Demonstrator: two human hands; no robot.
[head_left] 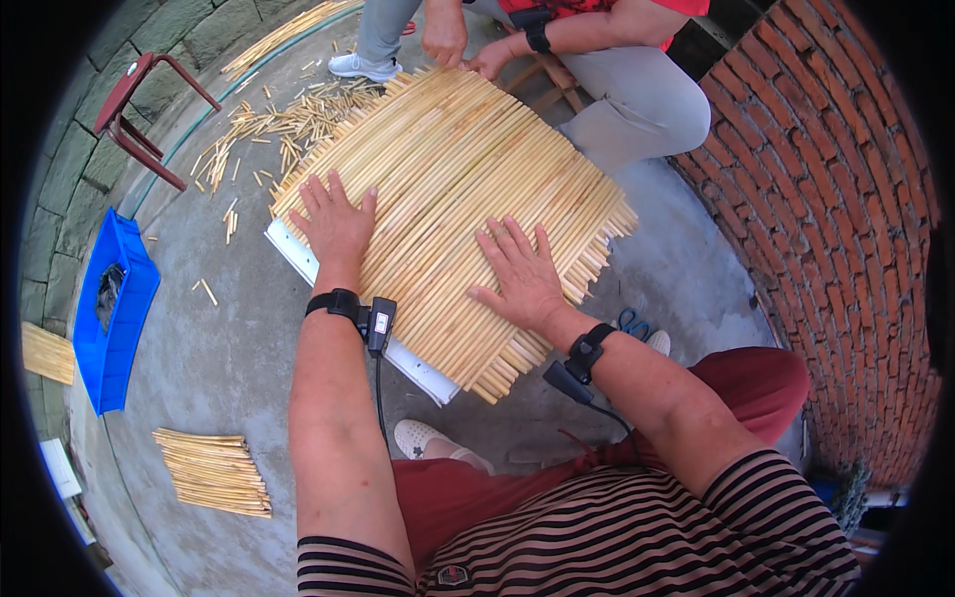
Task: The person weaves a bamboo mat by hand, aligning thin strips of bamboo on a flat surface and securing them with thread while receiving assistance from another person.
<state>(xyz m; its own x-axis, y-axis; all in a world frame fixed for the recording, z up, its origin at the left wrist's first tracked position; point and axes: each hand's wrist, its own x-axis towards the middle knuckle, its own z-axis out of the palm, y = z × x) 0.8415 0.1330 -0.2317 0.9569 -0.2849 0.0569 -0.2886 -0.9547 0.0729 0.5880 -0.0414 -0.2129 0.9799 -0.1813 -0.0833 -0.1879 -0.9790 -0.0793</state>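
Note:
A broad mat of pale yellow reed or bamboo sticks, laid side by side with uneven ends, lies in front of me on a white board whose edge shows along the near left. My left hand rests flat on the mat's left part, fingers spread. On its near right part lies my right hand, also flat with the fingers apart. Neither holds anything. Across the mat, a co-worker's two hands are at its far edge; what their fingers hold is too small to tell.
Short cut stick pieces litter the concrete floor at the far left. A blue plastic crate and a dark red stool stand left. A stick bundle lies near left. Blue-handled scissors lie right; a brick wall rises beyond.

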